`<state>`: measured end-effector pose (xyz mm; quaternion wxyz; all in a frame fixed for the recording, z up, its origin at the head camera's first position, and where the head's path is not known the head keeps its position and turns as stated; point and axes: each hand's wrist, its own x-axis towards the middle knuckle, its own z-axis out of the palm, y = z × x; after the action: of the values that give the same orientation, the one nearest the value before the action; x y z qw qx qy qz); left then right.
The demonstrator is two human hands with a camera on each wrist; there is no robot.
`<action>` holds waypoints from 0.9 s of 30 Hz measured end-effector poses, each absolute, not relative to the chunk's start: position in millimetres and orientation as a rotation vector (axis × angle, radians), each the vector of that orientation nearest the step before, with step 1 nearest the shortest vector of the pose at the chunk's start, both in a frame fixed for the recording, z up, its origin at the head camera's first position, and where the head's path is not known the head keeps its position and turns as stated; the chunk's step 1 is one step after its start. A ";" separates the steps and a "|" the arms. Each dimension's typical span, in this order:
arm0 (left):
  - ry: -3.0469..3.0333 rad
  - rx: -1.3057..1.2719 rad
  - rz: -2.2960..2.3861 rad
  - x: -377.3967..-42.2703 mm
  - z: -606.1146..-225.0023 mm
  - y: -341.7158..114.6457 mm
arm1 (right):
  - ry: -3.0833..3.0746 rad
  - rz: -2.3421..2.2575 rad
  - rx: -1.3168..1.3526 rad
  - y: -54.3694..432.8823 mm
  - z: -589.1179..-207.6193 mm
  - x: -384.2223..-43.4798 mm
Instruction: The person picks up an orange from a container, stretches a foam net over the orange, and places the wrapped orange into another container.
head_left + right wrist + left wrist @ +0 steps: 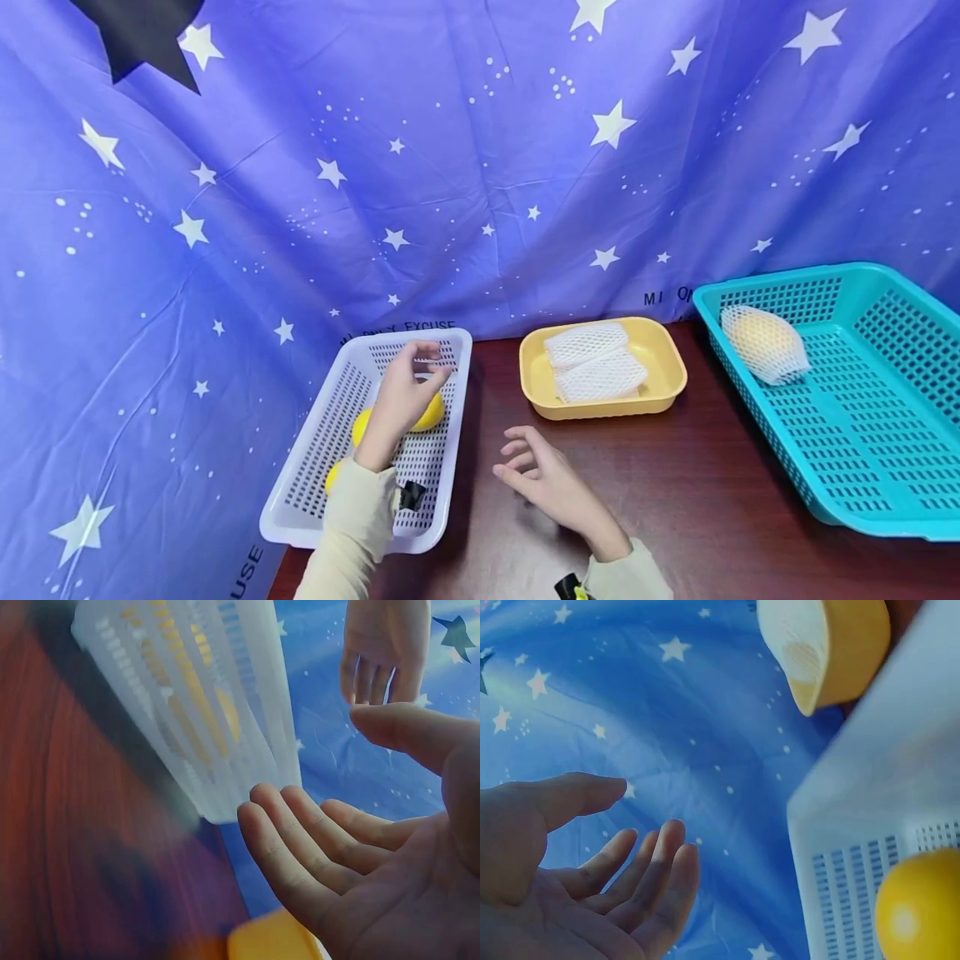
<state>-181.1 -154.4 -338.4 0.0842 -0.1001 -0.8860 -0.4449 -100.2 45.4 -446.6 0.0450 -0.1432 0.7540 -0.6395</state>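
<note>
My left hand (401,396) hovers over the white perforated basket (291,500) with its fingers loosely bent and nothing in them. Below it in the basket lie several yellow fruits, partly hidden by the hand and sleeve; one yellow fruit (924,919) shows at the lower right of the left wrist view. My right hand (551,479) is held above the table between the white basket and the yellow tray (660,367), fingers relaxed and holding nothing. Two white foam net sleeves (600,375) lie side by side in that tray.
At the right stands a larger teal perforated basket (847,433). A yellowish fruit in a white foam net (761,342) lies at its left side. Behind everything hangs a blue curtain (480,167) with stars, close to the back edge of the dark red wooden table (675,492).
</note>
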 end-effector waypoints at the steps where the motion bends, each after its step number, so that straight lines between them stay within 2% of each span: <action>1: -2.653 -0.289 -1.319 -183.2 -339.2 -157.4 | 2.292 -1.954 -0.445 41.1 -447.4 -100.2; 12: -2.776 -0.190 -1.219 -203.4 -351.0 -188.3 | 2.159 -2.032 -0.426 -1.4 -453.4 -97.4; 21: -2.852 -0.167 -1.202 -216.4 -364.1 -209.5 | 2.045 -2.111 -0.394 -17.2 -456.4 -93.5; 27: -3.004 -0.058 -1.165 -221.9 -378.5 -223.5 | 1.977 -2.143 -0.403 -26.0 -459.6 -93.7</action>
<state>-221.9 -223.5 -378.5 -0.0406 -0.0180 -0.9314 -0.3613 -93.7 -26.0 -459.6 0.0989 -0.1363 0.6684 -0.7244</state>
